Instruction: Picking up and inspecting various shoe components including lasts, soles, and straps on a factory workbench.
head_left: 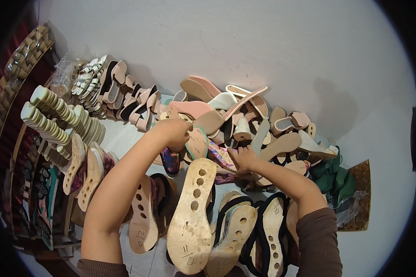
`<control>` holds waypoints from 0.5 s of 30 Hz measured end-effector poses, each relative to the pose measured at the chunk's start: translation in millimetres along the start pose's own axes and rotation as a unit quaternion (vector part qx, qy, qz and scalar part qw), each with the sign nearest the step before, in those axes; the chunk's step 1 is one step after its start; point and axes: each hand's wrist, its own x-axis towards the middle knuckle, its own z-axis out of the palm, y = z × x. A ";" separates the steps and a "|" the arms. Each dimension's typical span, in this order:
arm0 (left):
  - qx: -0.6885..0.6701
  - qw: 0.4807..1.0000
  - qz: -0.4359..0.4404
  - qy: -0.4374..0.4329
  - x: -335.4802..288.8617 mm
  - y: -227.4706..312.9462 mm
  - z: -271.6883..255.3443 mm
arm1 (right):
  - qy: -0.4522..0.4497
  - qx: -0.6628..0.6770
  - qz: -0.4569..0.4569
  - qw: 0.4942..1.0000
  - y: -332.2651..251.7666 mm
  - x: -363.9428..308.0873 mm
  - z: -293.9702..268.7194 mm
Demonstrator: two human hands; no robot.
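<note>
the left hand [174,133] reaches into a heap of shoes at the foot of a pale wall [272,41]. its fingers curl down beside a teal-edged insole [197,142], just above a dark patterned wedge [171,161]; whether this grip is clamped on either, i cannot tell. the right hand [245,159] is at the right end of a bright patterned shoe [219,153], fingers bent and pointing down; i cannot tell if that grip is clamped on it or only touches it.

the insole lies in the heap between the two hands, with the patterned shoe to its right. a tan sole [277,144] slants above the right forearm. nearest the person, a wooden sole [192,217] with four holes stands below the heap, black-rimmed sandals [273,235] to its right. at the left are stacked cream soles [55,117] and white sandals [88,79]; dark green shoes [335,177] pile up at the right, beside a brown panel [361,196].
</note>
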 end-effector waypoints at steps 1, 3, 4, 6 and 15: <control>0.001 1.000 -0.003 -0.001 -1.5 0.8 -2.0 | 0.023 0.005 -0.001 1.000 6.7 0.0 -1.7; 0.002 1.000 -0.012 -0.013 -2.1 -0.8 -9.8 | 0.047 0.011 0.000 0.999 18.1 -0.2 -8.3; 0.002 1.000 -0.020 -0.024 -2.5 -1.1 -13.3 | 0.065 0.043 -0.015 0.997 24.0 -0.5 -13.2; 0.009 0.999 -0.027 -0.024 -3.9 -3.8 -15.4 | 0.103 0.089 -0.049 0.989 31.2 -2.8 -30.8; 0.044 0.997 0.038 0.055 13.4 13.6 -19.0 | 0.189 0.325 -0.015 0.926 65.2 -44.6 -119.2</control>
